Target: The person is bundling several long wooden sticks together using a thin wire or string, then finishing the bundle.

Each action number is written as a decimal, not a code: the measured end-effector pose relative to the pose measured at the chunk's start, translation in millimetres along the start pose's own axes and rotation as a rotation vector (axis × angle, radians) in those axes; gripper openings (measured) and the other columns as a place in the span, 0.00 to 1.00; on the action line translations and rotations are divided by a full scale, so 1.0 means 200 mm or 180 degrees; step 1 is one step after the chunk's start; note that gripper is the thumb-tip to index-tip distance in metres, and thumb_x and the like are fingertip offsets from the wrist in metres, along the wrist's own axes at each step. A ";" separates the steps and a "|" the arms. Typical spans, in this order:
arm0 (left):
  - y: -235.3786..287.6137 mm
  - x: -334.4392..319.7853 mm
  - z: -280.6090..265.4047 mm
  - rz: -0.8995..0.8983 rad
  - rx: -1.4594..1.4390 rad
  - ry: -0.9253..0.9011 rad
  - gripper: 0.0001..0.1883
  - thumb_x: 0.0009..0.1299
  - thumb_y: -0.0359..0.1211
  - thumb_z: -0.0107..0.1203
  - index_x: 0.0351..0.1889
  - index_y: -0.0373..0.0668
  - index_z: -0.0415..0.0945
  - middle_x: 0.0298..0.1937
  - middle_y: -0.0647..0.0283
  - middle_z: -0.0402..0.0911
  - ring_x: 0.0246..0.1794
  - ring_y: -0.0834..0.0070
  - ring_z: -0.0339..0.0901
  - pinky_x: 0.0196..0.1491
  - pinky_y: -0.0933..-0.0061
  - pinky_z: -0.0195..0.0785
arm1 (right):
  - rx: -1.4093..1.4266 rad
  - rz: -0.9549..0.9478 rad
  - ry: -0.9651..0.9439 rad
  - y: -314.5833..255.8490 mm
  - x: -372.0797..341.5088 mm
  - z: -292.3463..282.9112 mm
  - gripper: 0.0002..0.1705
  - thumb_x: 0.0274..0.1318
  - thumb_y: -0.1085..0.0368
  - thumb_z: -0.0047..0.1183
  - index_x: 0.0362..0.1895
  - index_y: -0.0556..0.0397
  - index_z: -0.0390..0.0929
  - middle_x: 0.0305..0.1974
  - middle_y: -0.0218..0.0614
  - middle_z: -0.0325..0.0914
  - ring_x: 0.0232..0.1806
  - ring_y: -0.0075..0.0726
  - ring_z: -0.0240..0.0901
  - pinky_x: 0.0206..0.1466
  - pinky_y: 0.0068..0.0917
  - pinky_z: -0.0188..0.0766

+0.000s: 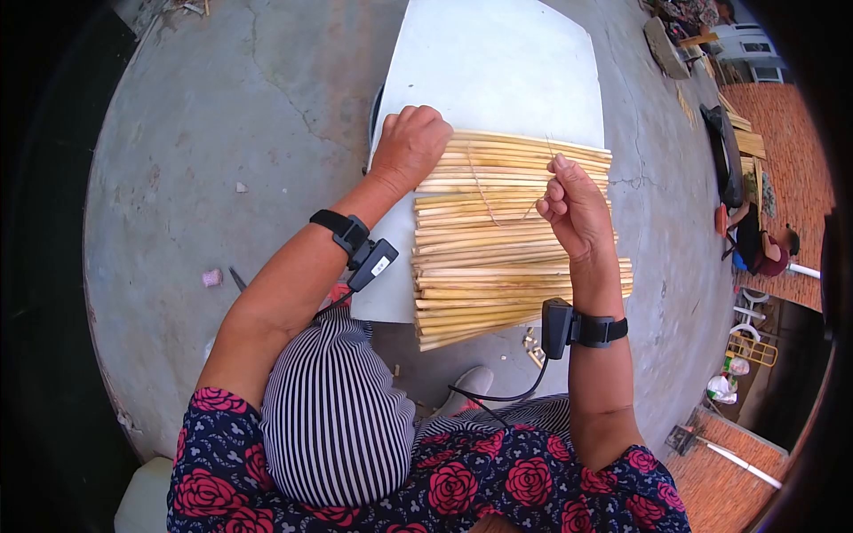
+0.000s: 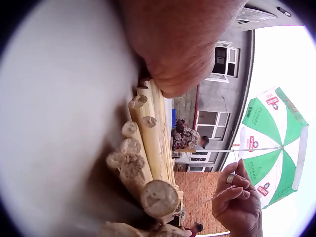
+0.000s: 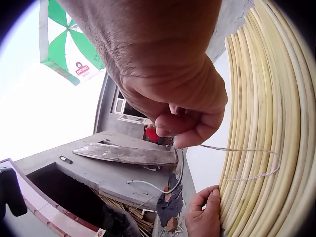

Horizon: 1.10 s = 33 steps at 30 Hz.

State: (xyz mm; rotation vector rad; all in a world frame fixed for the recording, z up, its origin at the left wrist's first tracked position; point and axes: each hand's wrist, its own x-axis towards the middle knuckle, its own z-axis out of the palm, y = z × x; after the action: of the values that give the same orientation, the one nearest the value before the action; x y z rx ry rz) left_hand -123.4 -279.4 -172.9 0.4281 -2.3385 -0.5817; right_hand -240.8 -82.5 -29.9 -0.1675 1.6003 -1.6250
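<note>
Pale yellow stalks [image 1: 511, 226] lie side by side across a white board [image 1: 498, 67], their cut ends [image 2: 159, 198] large in the left wrist view. My left hand [image 1: 411, 147] grips the far edge of the row at its left end, thumb and finger against the outermost stalk in the right wrist view. Raised over the right part of the row, my right hand [image 1: 577, 209] pinches a thin string [image 3: 242, 149] between thumb and fingers, the other fingers curled. The string runs from that hand down onto the stalks and loops across several of them.
A pink spool [image 1: 211, 278] lies on the concrete floor [image 1: 195, 178] at the left. Short stalk offcuts [image 1: 533, 347] are by the feet below the board. At the right are a seated person [image 1: 771, 251], a brick wall [image 1: 777, 133] and dark clutter [image 1: 724, 155]. A green-and-white umbrella [image 2: 266, 170] stands beyond.
</note>
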 end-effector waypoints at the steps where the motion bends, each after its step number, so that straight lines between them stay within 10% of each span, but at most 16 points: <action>1: 0.00 0.00 0.00 -0.0027 -0.0028 -0.0007 0.03 0.64 0.33 0.58 0.35 0.50 0.79 0.41 0.70 0.76 0.47 0.69 0.71 0.48 0.66 0.59 | 0.0011 0.0041 0.0027 0.01 0.02 0.01 0.10 0.66 0.59 0.52 0.36 0.51 0.73 0.19 0.21 0.67 0.17 0.15 0.61 0.31 0.20 0.74; 7: 0.01 0.00 -0.01 -0.0098 -0.0088 -0.0082 0.04 0.64 0.32 0.57 0.37 0.50 0.79 0.42 0.70 0.76 0.47 0.70 0.71 0.49 0.66 0.59 | -0.0515 0.0094 -0.0021 0.12 0.15 0.10 0.06 0.65 0.65 0.52 0.38 0.54 0.75 0.26 0.29 0.76 0.25 0.20 0.75 0.31 0.20 0.78; 15: 0.02 0.00 -0.03 -0.0063 0.0069 -0.0325 0.10 0.63 0.30 0.57 0.42 0.53 0.80 0.45 0.71 0.75 0.51 0.71 0.71 0.51 0.66 0.58 | -0.1791 -0.0240 0.0442 0.28 0.29 0.14 0.09 0.59 0.62 0.58 0.33 0.54 0.77 0.22 0.29 0.76 0.21 0.19 0.69 0.20 0.17 0.64; 22: 0.02 0.00 -0.02 0.0043 0.0068 -0.0281 0.12 0.62 0.29 0.56 0.43 0.53 0.80 0.45 0.71 0.75 0.51 0.71 0.70 0.51 0.66 0.59 | -0.2805 -0.0574 0.0767 0.42 0.35 0.12 0.15 0.58 0.56 0.55 0.45 0.47 0.83 0.25 0.33 0.80 0.26 0.28 0.75 0.37 0.30 0.73; 33: 0.01 -0.01 0.00 0.0019 0.0067 -0.0273 0.11 0.62 0.29 0.56 0.42 0.53 0.80 0.45 0.70 0.75 0.51 0.71 0.71 0.51 0.66 0.59 | -0.2627 -0.0470 0.0497 0.43 0.30 0.12 0.20 0.56 0.59 0.55 0.52 0.52 0.81 0.25 0.36 0.80 0.22 0.26 0.74 0.32 0.27 0.73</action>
State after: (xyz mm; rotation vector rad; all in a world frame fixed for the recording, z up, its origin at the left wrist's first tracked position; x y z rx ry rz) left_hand -122.4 -277.4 -172.1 0.4130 -2.4287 -0.5838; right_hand -225.5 -125.2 -127.7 -0.6058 2.3484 -1.0003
